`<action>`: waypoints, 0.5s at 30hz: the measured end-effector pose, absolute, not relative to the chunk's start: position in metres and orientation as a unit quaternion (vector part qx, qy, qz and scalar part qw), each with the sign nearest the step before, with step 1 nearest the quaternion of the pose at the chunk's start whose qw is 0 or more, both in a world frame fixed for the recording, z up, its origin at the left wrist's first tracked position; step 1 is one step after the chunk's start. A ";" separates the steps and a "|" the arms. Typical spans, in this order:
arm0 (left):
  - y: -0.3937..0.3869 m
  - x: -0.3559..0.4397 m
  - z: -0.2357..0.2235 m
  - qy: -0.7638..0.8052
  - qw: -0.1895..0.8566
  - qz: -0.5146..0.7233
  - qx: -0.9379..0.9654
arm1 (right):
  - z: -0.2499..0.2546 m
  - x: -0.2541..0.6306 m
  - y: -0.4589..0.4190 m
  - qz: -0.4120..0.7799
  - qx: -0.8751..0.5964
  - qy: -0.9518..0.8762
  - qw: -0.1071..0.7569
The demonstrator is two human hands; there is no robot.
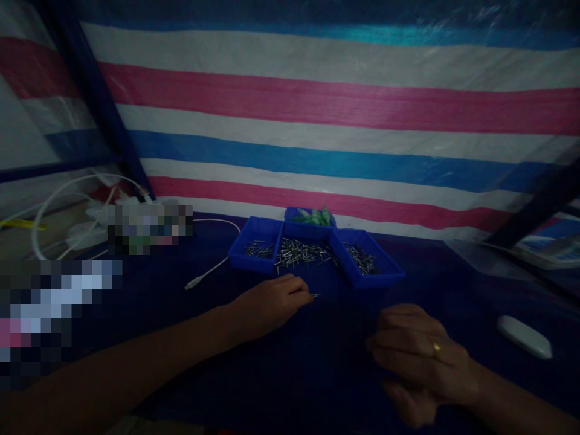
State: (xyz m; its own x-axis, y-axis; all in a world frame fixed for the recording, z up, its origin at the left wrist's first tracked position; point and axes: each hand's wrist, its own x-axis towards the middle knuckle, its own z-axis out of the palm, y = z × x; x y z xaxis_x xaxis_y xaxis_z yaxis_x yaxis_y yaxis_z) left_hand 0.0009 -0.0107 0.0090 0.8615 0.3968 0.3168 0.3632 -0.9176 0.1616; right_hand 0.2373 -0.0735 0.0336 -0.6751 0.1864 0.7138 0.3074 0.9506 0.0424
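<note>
My left hand (pixel 274 305) is closed, thumb and fingers pinched together just in front of the blue bins. A thin silvery pin (pixel 316 295), like a nail or a rivet, sticks out from its fingertips. Beyond it lies a loose pile of the same pins (pixel 301 251) on the dark blue table. To the right, my right hand (pixel 419 356) is held above the table with its fingers curled and a ring on one finger. Its fingertips are slightly blurred, and whatever they may hold is hidden.
The left blue bin (pixel 254 261) and the right blue bin (pixel 376 279) contain pins. A back bin (pixel 290 225) holds green-wrapped items. A white cable (pixel 206 278) lies at left, a white oval case (pixel 524 336) at far right. Striped sheeting (pixel 339 109) hangs behind.
</note>
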 end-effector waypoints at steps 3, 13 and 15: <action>-0.012 0.001 0.008 0.173 0.034 0.195 0.965 | 0.028 0.233 -0.060 -0.081 -0.223 -0.924 0.301; -0.010 0.001 0.010 0.123 0.010 0.248 0.961 | 0.013 0.227 -0.040 0.030 -0.373 -0.919 0.124; -0.010 0.001 0.010 0.120 0.010 0.250 0.961 | 0.014 0.227 -0.042 0.038 -0.373 -0.920 0.115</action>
State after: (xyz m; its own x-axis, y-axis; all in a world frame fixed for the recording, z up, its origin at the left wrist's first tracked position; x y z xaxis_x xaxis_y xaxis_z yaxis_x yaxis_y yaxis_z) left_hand 0.0013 -0.0102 0.0096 0.8463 0.2366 0.4773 0.2263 -0.9708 0.0800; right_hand 0.2269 -0.0417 0.0135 -0.6954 0.6950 0.1828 0.6777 0.7188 -0.1551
